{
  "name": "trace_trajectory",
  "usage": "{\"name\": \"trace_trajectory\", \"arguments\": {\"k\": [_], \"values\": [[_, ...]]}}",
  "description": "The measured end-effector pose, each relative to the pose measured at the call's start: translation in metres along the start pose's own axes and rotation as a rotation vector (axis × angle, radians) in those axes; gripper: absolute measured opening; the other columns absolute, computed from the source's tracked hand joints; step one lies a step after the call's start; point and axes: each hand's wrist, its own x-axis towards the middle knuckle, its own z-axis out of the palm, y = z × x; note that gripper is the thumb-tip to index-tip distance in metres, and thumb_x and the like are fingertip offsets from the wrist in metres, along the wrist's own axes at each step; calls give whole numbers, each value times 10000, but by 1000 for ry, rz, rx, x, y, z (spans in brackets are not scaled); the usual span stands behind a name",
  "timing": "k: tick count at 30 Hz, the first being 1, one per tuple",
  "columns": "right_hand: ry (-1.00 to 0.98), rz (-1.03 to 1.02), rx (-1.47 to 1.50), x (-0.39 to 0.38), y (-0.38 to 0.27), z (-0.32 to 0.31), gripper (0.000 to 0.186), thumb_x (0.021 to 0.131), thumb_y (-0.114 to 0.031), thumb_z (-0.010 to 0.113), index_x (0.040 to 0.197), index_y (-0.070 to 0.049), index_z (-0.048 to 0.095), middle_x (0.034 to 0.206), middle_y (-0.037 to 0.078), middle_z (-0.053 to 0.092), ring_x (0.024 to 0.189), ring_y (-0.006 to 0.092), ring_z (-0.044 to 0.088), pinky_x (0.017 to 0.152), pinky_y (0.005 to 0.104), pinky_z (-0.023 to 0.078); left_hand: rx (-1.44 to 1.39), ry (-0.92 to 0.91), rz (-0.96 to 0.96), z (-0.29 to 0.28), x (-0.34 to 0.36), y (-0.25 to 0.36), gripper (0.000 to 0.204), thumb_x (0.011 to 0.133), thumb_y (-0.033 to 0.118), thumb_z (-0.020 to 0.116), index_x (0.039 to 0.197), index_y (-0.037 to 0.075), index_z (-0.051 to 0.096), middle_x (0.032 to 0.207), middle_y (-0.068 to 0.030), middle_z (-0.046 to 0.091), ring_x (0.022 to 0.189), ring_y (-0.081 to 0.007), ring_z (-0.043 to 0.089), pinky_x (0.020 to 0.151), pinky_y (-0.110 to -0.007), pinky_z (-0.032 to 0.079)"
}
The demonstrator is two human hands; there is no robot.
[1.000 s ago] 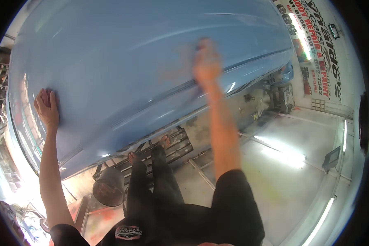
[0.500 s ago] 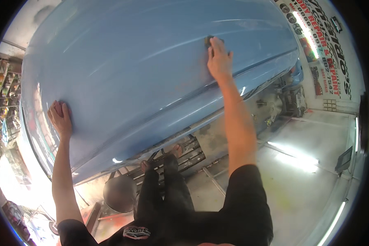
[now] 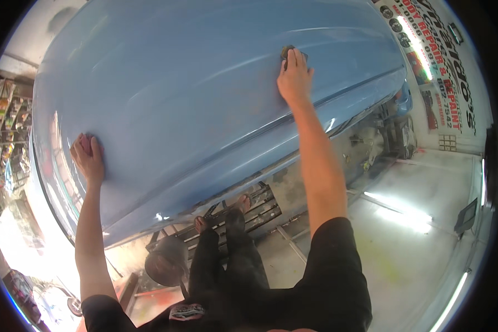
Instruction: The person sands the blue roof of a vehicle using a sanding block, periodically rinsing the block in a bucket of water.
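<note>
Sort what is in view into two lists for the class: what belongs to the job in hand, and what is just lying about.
In hand or in use:
left hand, with reddish pad
right hand, with brownish block
blue vehicle panel beneath both
slatted bench underfoot

Apparently just around:
bucket beside the bench
wall banner
stocked shelves

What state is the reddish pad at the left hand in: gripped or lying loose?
Gripped: the left hand is curled around the reddish pad, part of which shows between thumb and fingers.
</note>
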Motion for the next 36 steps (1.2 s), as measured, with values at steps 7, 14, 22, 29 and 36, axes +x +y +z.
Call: {"name": "trace_trajectory", "arguments": {"k": [7, 14, 22, 29, 36], "values": [[-29, -404, 549, -152, -301, -23, 293, 991, -195, 581, 1251, -61, 579, 1291, 170, 605, 1233, 372, 575, 1061, 574, 418, 3, 78, 47, 8, 6, 4, 397, 975, 282, 692, 1291, 52, 622, 1270, -194, 618, 1218, -394, 550, 1056, -497, 442], [-241, -367, 371, -83, -161, -17, 416, 1048, -195, 486, 1440, -68, 542, 1504, 172, 512, 1365, 384, 496, 1116, 562, 365, 62, 182, 46, -16, 1, -6, 346, 954, 251, 720, 1276, 144, 651, 1225, -112, 639, 1173, -355, 573, 1003, -475, 465], [-397, -754, 685, -124, -367, -19, 501, 978, -241, 628, 1443, -74, 551, 1526, 167, 520, 1448, 332, 452, 1175, 535, 341, -42, 102, 25, -8, 5, -7, 311, 884, 257, 812, 1142, 141, 683, 1053, -80, 669, 987, -298, 645, 847, -435, 529], [-229, -649, 522, -109, -275, -20, 530, 967, -261, 639, 1427, -21, 534, 1506, 169, 528, 1453, 341, 442, 1178, 602, 315, -492, -164, -248, -60, 4, 14, 257, 843, 142, 821, 995, 59, 630, 885, -105, 694, 821, -241, 700, 719, -404, 554], [-687, -744, 425, -117, -378, -21, 525, 994, -294, 607, 1455, -72, 491, 1525, 114, 505, 1467, 294, 425, 1159, 596, 340, -449, -266, -81, -39, 14, 147, 218, 831, 127, 744, 1046, 109, 708, 937, -139, 737, 871, -368, 700, 761, -457, 553]]}}
